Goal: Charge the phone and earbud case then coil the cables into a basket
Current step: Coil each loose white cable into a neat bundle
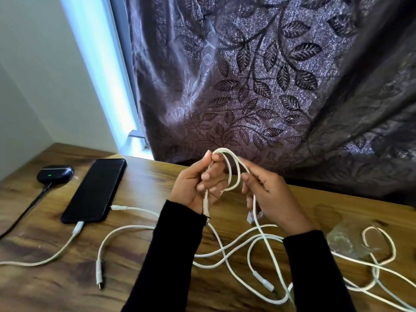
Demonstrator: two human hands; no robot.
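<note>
A black phone (95, 190) lies on the wooden table (146, 174) at the left, with a white cable (67, 244) plugged into its near end. Left of it sits a dark earbud case (55, 174) showing a green light, a black cable (24, 212) plugged in. Above the table's middle, my left hand (194, 185) and my right hand (270, 194) both grip a white cable loop (231, 163). The left pinches the loop's gathered strands; the right holds the strand running down. Loose white cables (236, 251) sprawl on the table under my wrists.
A purple leaf-patterned curtain (258, 75) hangs right behind the table. A clear plastic item (344, 237) lies at the right among more white cable loops (380, 246). Two loose white connectors (100, 273) lie at front centre. No basket is in view.
</note>
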